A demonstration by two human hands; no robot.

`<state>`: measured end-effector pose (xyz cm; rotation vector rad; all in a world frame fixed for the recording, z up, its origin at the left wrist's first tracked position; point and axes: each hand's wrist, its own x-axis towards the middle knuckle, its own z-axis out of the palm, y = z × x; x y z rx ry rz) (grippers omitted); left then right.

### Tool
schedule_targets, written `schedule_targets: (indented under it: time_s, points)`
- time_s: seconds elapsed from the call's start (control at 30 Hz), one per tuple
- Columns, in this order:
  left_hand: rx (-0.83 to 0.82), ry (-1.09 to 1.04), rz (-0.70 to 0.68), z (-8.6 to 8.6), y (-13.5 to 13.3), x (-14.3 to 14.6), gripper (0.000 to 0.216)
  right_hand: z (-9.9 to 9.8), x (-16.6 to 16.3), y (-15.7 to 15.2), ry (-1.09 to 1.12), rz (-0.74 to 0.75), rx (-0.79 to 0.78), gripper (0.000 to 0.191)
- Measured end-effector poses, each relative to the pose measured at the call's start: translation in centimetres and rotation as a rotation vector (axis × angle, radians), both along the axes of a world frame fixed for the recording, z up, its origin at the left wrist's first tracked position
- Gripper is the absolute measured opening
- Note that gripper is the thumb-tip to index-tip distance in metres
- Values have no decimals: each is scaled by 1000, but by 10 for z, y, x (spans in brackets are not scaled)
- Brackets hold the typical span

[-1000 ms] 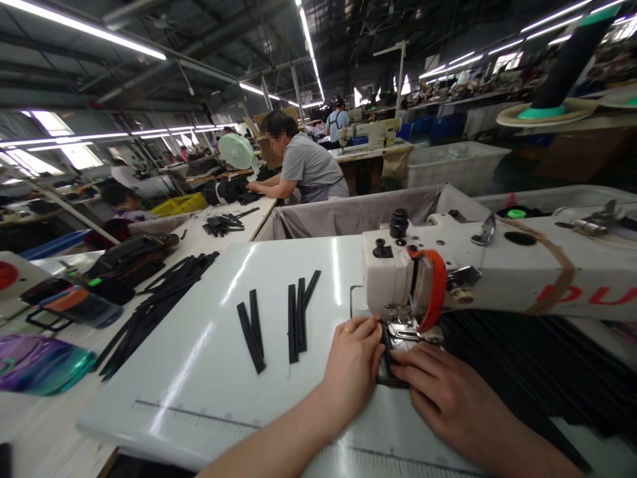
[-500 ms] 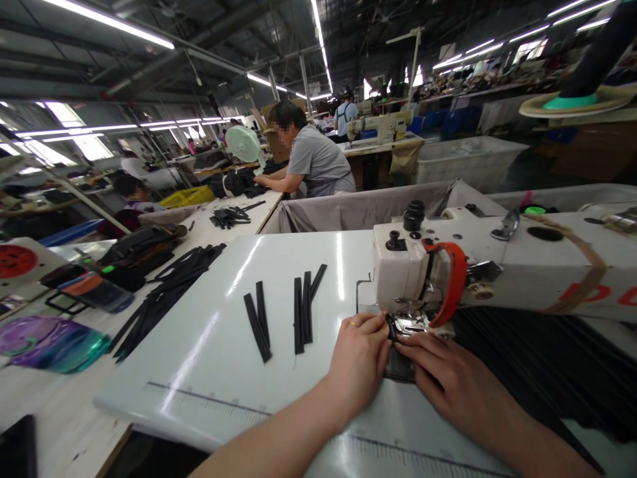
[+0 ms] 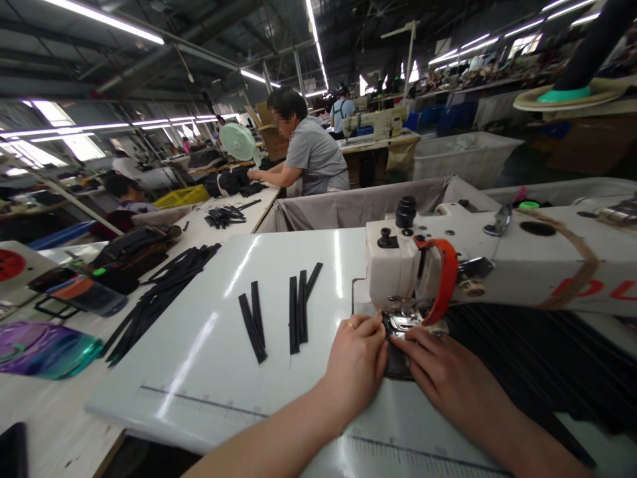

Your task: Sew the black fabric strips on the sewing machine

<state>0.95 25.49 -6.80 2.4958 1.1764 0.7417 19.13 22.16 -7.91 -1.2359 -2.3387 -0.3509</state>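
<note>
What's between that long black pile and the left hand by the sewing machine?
Five short black strips lie there on the pale tabletop, seen in the head view.

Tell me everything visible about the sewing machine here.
The sewing machine is off-white and looks like painted metal. Black knobs top its head; a curved orange guard hangs beside silvery metal parts. A brown band crosses its arm, near cut-off red lettering. Upright at the pale table, it runs out of view rightward. The left hand and right hand rest close to those silvery parts; contact is unclear.
</note>
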Motion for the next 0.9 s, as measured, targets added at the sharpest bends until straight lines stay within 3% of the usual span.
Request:
schedule_targets:
  time_s: [0.9]
  points:
    - [48,165,8,-2,0,4,26,-4,-3,2,21,-37,-82,34]
